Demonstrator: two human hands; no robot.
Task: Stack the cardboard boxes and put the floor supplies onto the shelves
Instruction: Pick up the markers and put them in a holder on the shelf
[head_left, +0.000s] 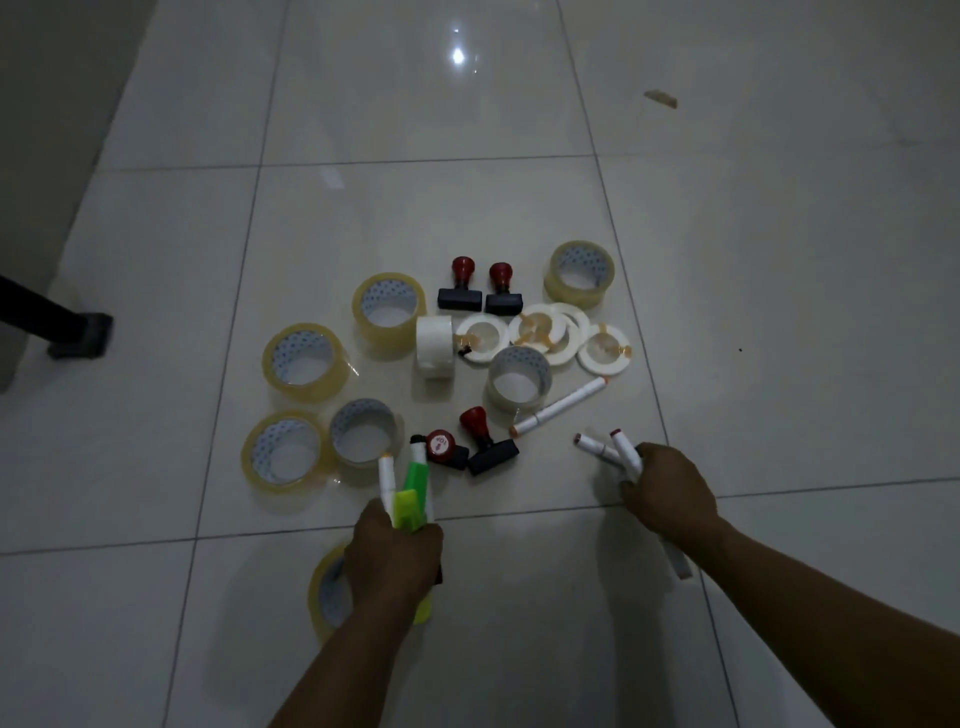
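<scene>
Floor supplies: left hand (395, 558) is gripping green and white markers (417, 480), right hand (670, 493) is gripping white markers (605, 449), fingers (630, 488) curled tight round them, while tape rolls (304, 361), stamps (488, 444) and a loose marker (561, 405) are lying on the floor (467, 208) just ahead.

Office-like room — glossy tiled floor (467, 208), tape rolls (373, 332), rubber stamps (457, 297)

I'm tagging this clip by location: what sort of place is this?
Probably an office or storeroom floor, though I can't be sure: glossy white tiles, with rolls of packing tape, rubber stamps and marker pens lying on them.
</scene>
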